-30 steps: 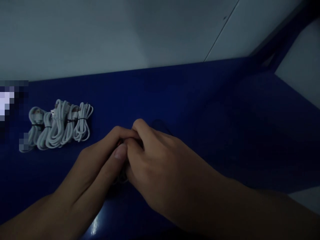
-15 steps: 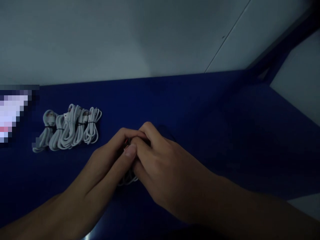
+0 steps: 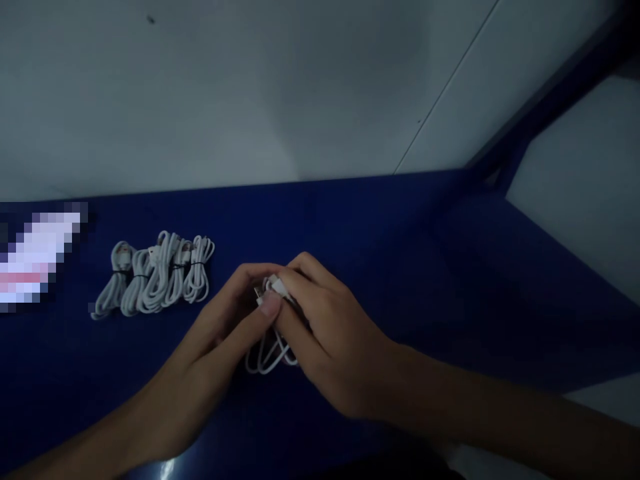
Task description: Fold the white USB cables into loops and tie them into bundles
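Note:
A white cable (image 3: 270, 353) hangs in loops below my fingers, its light connector ends showing between my hands. My left hand (image 3: 235, 307) is closed on the cable, thumb pressed near a connector. From the right, my right hand (image 3: 325, 327) grips the same cable, its fingertips meeting those of my left hand. Part of the bundle is hidden behind the fingers. To the left of my hands lies a row of several coiled white cables (image 3: 160, 273), bound with dark ties.
The blue table (image 3: 350, 227) runs beneath my hands and ends at a grey-white surface (image 3: 200, 100) behind. A pixelated bright object (image 3: 40, 260) lies at the left edge. A dark blue beam (image 3: 555, 100) slants at the upper right.
My fingers have shifted around the cable, so more of its loops and the white connectors now show. The table and the row of coils appear lower and the coils farther right in the view.

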Available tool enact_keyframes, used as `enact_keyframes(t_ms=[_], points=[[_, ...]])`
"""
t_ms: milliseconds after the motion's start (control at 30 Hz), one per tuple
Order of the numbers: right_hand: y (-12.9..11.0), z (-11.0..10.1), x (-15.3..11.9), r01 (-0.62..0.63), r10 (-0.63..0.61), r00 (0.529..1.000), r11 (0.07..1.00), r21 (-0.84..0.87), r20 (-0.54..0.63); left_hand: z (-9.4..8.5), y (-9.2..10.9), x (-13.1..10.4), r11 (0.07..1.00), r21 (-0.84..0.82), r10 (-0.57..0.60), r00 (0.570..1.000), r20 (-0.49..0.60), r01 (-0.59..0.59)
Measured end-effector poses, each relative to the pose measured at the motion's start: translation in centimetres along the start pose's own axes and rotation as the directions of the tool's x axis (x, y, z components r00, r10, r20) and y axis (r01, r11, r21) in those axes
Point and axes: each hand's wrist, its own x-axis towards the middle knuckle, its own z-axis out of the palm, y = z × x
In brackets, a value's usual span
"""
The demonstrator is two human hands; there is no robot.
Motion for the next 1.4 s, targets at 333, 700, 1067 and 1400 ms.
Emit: enact_keyframes(t_ms=[333, 700, 1067, 1400], points=[[0.0, 0.8, 1.7, 0.146, -0.121, 0.96, 0.986, 0.081, -0.251, -0.3, -1.1, 1.2, 0.937, -0.339, 0.093, 0.996, 0.002, -0.087], [1.4, 1.0, 0.4, 0.269, -0.237, 0.955, 0.947, 0.177, -0.181, -0.8, -1.9, 0.8, 0.983, -0.153, 0.091, 0.995, -0.05, -0.097], [1.3, 1.1, 0.5, 0.254, -0.196, 0.959, 0.915, 0.314, -0.204, -0.4, -1.0, 1.2, 0.979, -0.093, 0.171, 0.98, -0.103, -0.18], [1.2, 1.0, 0.9, 0.093, -0.022, 0.991, 0.814, 0.574, -0.129, -0.7, -1.4, 1.0, 0.976, -0.161, 0.142, 0.988, -0.056, -0.149]])
